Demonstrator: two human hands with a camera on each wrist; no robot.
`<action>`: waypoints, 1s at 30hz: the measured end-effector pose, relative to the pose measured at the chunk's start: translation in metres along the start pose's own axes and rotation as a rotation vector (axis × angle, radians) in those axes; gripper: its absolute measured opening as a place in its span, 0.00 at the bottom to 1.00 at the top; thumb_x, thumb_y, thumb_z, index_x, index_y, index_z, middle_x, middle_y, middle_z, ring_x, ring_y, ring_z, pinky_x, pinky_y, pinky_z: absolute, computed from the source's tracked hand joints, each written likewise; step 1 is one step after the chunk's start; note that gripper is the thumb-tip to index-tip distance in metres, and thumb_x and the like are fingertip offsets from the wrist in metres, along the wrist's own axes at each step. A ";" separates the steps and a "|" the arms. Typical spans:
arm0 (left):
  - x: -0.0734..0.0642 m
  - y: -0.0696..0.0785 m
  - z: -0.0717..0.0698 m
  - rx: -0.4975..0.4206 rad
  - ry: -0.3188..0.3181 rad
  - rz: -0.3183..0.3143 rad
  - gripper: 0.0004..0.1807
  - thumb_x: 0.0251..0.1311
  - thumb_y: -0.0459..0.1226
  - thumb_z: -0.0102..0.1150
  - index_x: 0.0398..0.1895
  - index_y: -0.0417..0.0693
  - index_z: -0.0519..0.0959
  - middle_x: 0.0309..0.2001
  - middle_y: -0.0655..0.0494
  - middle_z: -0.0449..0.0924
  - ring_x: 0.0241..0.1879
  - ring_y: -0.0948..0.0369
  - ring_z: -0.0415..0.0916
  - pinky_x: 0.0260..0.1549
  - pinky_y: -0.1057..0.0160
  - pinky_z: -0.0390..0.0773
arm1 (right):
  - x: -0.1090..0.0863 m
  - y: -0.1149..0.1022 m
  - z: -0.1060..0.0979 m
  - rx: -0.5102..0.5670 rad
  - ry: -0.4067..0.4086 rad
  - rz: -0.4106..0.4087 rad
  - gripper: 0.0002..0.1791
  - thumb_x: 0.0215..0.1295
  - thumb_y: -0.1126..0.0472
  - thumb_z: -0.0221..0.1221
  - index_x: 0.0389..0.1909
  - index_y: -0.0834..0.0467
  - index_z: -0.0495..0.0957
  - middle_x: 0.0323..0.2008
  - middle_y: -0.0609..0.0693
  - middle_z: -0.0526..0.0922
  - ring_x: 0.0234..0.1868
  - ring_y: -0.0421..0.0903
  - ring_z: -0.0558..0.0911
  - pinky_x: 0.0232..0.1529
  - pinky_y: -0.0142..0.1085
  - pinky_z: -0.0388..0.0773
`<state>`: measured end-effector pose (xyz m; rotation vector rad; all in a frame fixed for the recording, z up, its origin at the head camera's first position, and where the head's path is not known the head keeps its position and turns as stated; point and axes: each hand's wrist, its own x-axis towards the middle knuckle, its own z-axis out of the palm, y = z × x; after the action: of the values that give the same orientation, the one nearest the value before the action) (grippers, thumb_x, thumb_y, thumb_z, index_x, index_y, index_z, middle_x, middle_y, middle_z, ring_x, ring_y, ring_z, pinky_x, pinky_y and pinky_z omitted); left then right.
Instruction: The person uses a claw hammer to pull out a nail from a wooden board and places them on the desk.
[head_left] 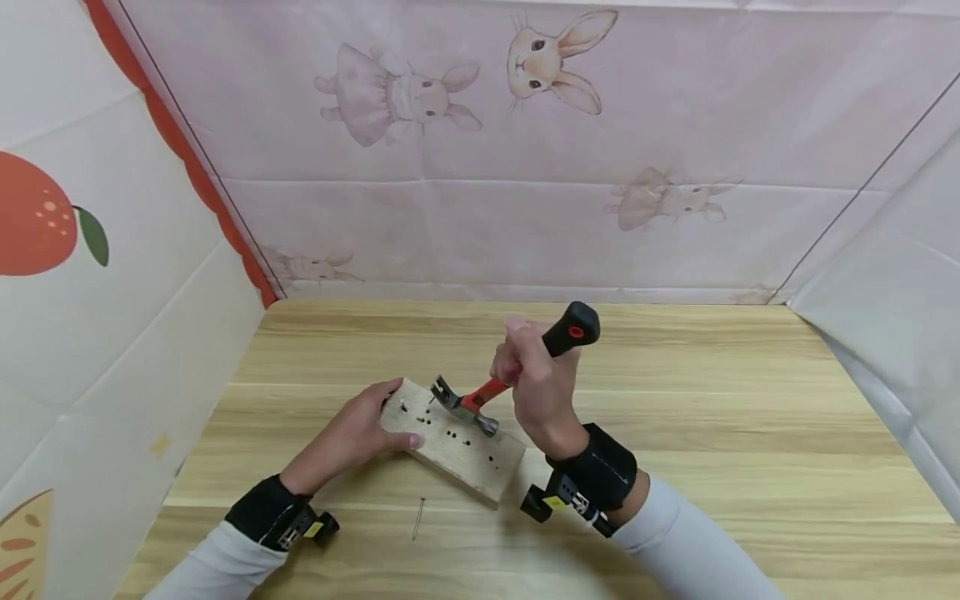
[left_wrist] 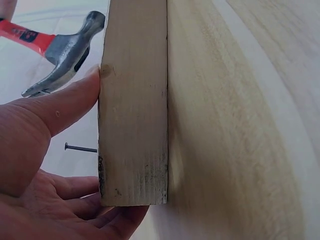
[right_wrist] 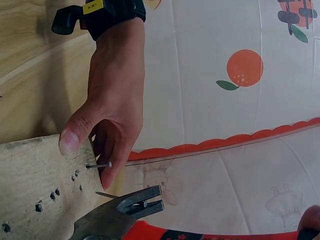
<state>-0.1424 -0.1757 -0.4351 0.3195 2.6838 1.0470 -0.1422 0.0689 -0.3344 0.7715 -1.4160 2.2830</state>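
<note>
My right hand (head_left: 543, 387) grips a claw hammer (head_left: 483, 392) by its red and black handle, tilted over a wooden board (head_left: 465, 467). The claw (right_wrist: 145, 200) of its head faces left, and a nail (right_wrist: 106, 194) sits in the slot, its head showing between the prongs. My left hand (head_left: 360, 429) holds the board's left end, thumb (right_wrist: 70, 142) on the upper face and fingers around the end edge. Close to those fingers, a second nail (right_wrist: 100, 165) stands partway out of the board. Several dark holes (right_wrist: 52, 195) mark the board's top.
A loose nail (head_left: 418, 518) lies on the wood-grain table (head_left: 712, 467), in front of the board. Behind the table rises a pink sheet (head_left: 480, 225) printed with rabbits. White sheets (head_left: 67, 333) with fruit prints hang along the left side.
</note>
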 end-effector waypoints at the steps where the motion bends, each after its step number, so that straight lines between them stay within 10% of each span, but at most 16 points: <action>1: 0.001 0.000 0.000 0.002 0.001 0.003 0.58 0.42 0.55 0.73 0.70 0.37 0.54 0.68 0.35 0.58 0.66 0.43 0.55 0.62 0.45 0.60 | 0.000 0.000 -0.001 -0.002 -0.006 0.002 0.24 0.67 0.69 0.43 0.08 0.57 0.57 0.09 0.47 0.54 0.10 0.44 0.54 0.11 0.44 0.51; 15: -0.002 0.008 -0.004 0.142 0.114 0.079 0.59 0.36 0.59 0.73 0.70 0.40 0.58 0.67 0.39 0.61 0.65 0.44 0.57 0.60 0.44 0.63 | 0.000 -0.017 -0.004 0.081 -0.068 0.013 0.23 0.65 0.72 0.39 0.09 0.55 0.54 0.10 0.46 0.52 0.10 0.42 0.53 0.10 0.41 0.48; 30: -0.017 0.035 0.001 0.094 0.340 0.506 0.27 0.49 0.45 0.71 0.54 0.53 0.77 0.49 0.59 0.79 0.47 0.65 0.74 0.42 0.57 0.79 | -0.001 -0.052 0.007 0.085 -0.153 -0.038 0.23 0.63 0.76 0.36 0.09 0.56 0.54 0.09 0.47 0.53 0.09 0.41 0.55 0.08 0.39 0.51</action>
<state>-0.1222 -0.1548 -0.4095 0.9575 3.0438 1.1954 -0.1116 0.0859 -0.2959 1.0100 -1.3624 2.3098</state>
